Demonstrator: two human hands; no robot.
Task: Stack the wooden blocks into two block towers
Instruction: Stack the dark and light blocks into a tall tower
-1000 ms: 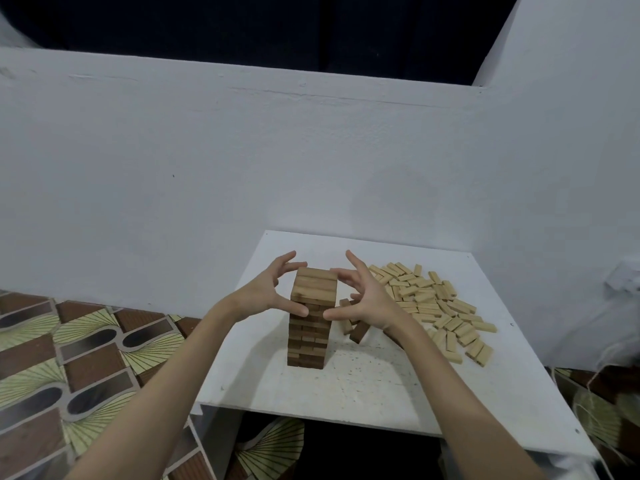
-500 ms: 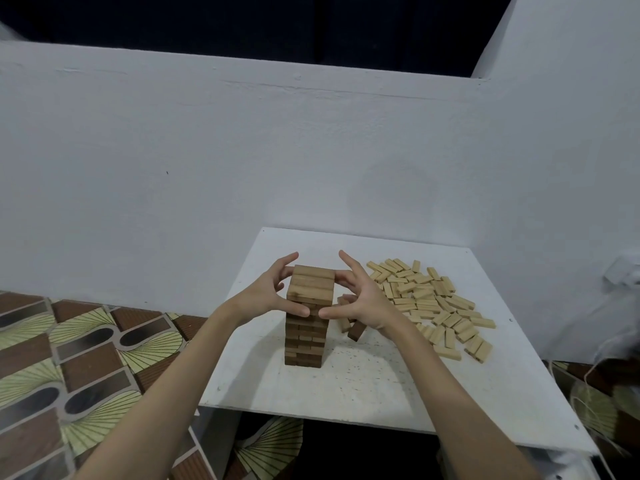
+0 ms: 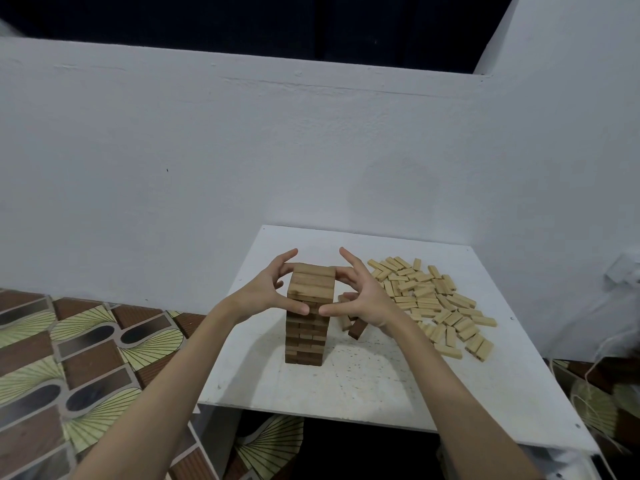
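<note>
A tower of dark wooden blocks point(image 3: 304, 337) stands on the white table point(image 3: 363, 386), left of centre. My left hand point(image 3: 261, 294) and my right hand point(image 3: 365, 301) cup its top layers from either side. Both thumbs press the front face and nearly meet, other fingers curl against the sides and back, and both index fingers stick up. A pile of several pale loose blocks point(image 3: 436, 299) lies flat to the right. One dark block point(image 3: 357, 330) leans just right of the tower, partly hidden by my right wrist.
The table sits in a corner of white walls point(image 3: 242, 168), with its front edge near me. A patterned tile floor point(image 3: 69, 358) lies to the left and below. A pale object with strings point(image 3: 620, 271) hangs at the far right.
Both hands have drawn in against the tower's top, and the thumbs have moved onto its front face. The tower and the loose blocks have stayed in place.
</note>
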